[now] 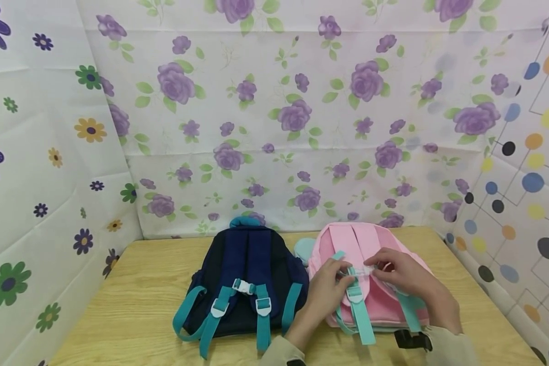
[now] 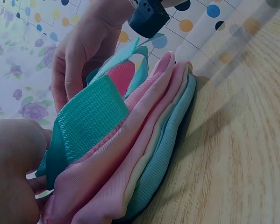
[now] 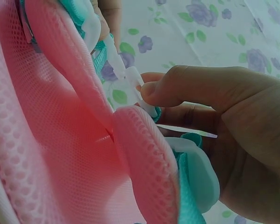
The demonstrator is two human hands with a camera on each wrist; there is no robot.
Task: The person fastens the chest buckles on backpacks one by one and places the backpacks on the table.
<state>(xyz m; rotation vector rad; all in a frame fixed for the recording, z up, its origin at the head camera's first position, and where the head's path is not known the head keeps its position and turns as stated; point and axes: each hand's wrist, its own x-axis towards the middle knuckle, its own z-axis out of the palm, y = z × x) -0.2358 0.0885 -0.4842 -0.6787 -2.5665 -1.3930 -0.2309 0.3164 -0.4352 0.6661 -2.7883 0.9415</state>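
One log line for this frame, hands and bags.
left hand: pinches white chest-strap buckle | right hand: pinches buckle | pink fabric backpack: flat, straps up

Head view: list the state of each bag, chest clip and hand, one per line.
Pink backpack: lying straps-up on the table.
Pink backpack's chest clip: pinched between both hands; whether it is fastened cannot be told.
Navy backpack: lying straps-up, untouched.
Navy backpack's chest clip: fastened.
Left hand: pinching the clip.
Right hand: pinching the clip.
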